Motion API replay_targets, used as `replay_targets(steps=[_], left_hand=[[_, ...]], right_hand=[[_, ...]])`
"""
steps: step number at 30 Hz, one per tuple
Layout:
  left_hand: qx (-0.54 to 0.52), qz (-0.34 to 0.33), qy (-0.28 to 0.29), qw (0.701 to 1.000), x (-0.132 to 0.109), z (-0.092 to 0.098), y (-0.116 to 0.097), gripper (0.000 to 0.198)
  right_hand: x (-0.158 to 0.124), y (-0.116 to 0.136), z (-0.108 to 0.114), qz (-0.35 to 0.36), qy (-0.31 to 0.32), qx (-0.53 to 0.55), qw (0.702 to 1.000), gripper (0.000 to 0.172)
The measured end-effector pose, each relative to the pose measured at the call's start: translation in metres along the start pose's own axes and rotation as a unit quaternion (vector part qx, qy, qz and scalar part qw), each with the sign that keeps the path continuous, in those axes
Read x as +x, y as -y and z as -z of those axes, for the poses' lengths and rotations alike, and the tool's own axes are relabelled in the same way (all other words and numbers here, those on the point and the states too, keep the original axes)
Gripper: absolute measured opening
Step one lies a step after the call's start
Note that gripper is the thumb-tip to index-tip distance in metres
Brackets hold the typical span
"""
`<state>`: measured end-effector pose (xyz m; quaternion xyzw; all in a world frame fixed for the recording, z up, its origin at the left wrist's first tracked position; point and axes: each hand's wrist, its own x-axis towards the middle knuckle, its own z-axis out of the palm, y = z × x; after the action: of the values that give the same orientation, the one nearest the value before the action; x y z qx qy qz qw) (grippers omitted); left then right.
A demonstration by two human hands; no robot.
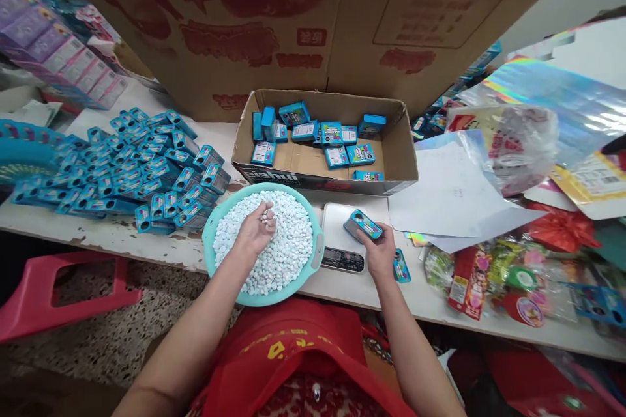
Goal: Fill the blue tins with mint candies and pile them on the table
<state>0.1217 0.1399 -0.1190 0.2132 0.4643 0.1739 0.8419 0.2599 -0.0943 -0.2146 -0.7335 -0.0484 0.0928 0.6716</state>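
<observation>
Over a mint-green basin [209, 244] full of small white candy-like pellets [288, 241], my left hand [255, 229] has its fingers curled around a few of those pellets. My right hand [380, 249] grips a small blue box [362, 225] by its near side, above the right part of a white kitchen scale [337, 218]. The scale's dark control panel faces me. Just right of my right hand, another blue box [402, 266] lies on the table, partly hidden by the hand.
A cardboard tray [401, 143] with several blue boxes stands behind the basin, before a tall carton [293, 26]. Many blue boxes [147, 163] are heaped at left. White paper [440, 189] and bagged goods [508, 280] fill the right. A red stool [39, 293] is below left.
</observation>
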Motion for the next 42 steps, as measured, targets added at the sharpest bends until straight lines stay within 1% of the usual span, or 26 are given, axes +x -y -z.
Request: replay_targets(steps=[2,4,6,9,11,13,16,18,20,21,23,25,28,30,31,33,35,36,38,39,41,42], left_hand=[[0.004,0.005,0.013,1.0,0.001,0.002,0.0,0.012],[0.007,0.007,0.005,1.0,0.002,0.001,-0.001,0.016],[0.011,0.005,-0.009,1.0,0.001,-0.002,-0.001,0.02],[0.02,0.0,-0.008,1.0,0.0,-0.005,-0.003,0.019],[0.02,0.006,0.015,1.0,-0.001,-0.005,-0.004,0.019],[0.019,0.005,0.032,0.999,-0.001,-0.005,-0.005,0.02],[0.032,-0.009,0.015,0.999,-0.002,-0.005,-0.005,0.024],[0.051,-0.013,0.002,0.999,-0.003,-0.005,-0.004,0.02],[0.076,-0.017,0.008,0.997,-0.003,-0.006,-0.002,0.008],[0.089,-0.018,0.016,0.996,-0.004,-0.007,0.0,0.007],[0.116,-0.017,0.036,0.992,-0.004,-0.009,0.003,0.012],[0.149,-0.018,0.044,0.988,-0.004,-0.012,0.008,0.01],[0.225,-0.035,0.059,0.972,-0.003,-0.023,0.018,0.021],[0.298,-0.047,0.087,0.949,-0.003,-0.035,0.027,0.026],[0.342,-0.06,0.104,0.932,-0.002,-0.042,0.032,0.025],[0.437,-0.11,0.141,0.882,0.001,-0.057,0.046,0.019],[0.523,-0.178,0.162,0.818,0.006,-0.072,0.062,0.01],[0.558,-0.205,0.164,0.787,0.01,-0.078,0.07,0.013],[0.616,-0.224,0.158,0.738,0.019,-0.087,0.088,0.02],[0.637,-0.222,0.151,0.722,0.023,-0.09,0.095,0.02],[0.661,-0.213,0.143,0.705,0.028,-0.092,0.105,0.018],[0.683,-0.217,0.144,0.683,0.028,-0.092,0.106,0.015]], right_hand=[[0.002,-0.014,-0.004,-0.001,0.002,-0.003,1.0,0.05],[0.001,-0.021,-0.006,-0.001,0.011,-0.005,1.0,0.05],[-0.002,-0.022,-0.006,-0.001,0.024,-0.007,1.0,0.051],[-0.007,-0.013,0.003,-0.001,0.031,-0.013,0.999,0.064],[-0.011,-0.001,0.015,0.012,0.026,-0.026,0.999,0.07],[-0.016,0.01,0.031,0.044,0.008,-0.059,0.997,0.064],[-0.024,0.019,0.06,0.102,-0.045,-0.165,0.98,0.048],[-0.029,0.015,0.076,0.114,-0.074,-0.238,0.962,0.047],[-0.035,0.004,0.088,0.095,-0.081,-0.286,0.95,0.055],[-0.038,-0.003,0.092,0.077,-0.077,-0.301,0.948,0.06],[-0.044,-0.016,0.096,0.03,-0.066,-0.311,0.948,0.068],[-0.048,-0.028,0.098,-0.014,-0.064,-0.293,0.954,0.068],[-0.049,-0.037,0.099,-0.046,-0.084,-0.254,0.962,0.061],[-0.048,-0.04,0.1,-0.045,-0.092,-0.245,0.964,0.058],[-0.048,-0.041,0.101,-0.043,-0.093,-0.244,0.964,0.057],[-0.047,-0.044,0.101,-0.042,-0.097,-0.245,0.964,0.056],[-0.047,-0.047,0.1,-0.047,-0.106,-0.245,0.963,0.056],[-0.046,-0.048,0.1,-0.051,-0.111,-0.244,0.962,0.056],[-0.045,-0.05,0.099,-0.058,-0.115,-0.24,0.962,0.056],[-0.045,-0.049,0.1,-0.061,-0.116,-0.237,0.963,0.057],[-0.044,-0.045,0.1,-0.066,-0.113,-0.227,0.965,0.058],[-0.044,-0.042,0.101,-0.072,-0.113,-0.224,0.965,0.058]])
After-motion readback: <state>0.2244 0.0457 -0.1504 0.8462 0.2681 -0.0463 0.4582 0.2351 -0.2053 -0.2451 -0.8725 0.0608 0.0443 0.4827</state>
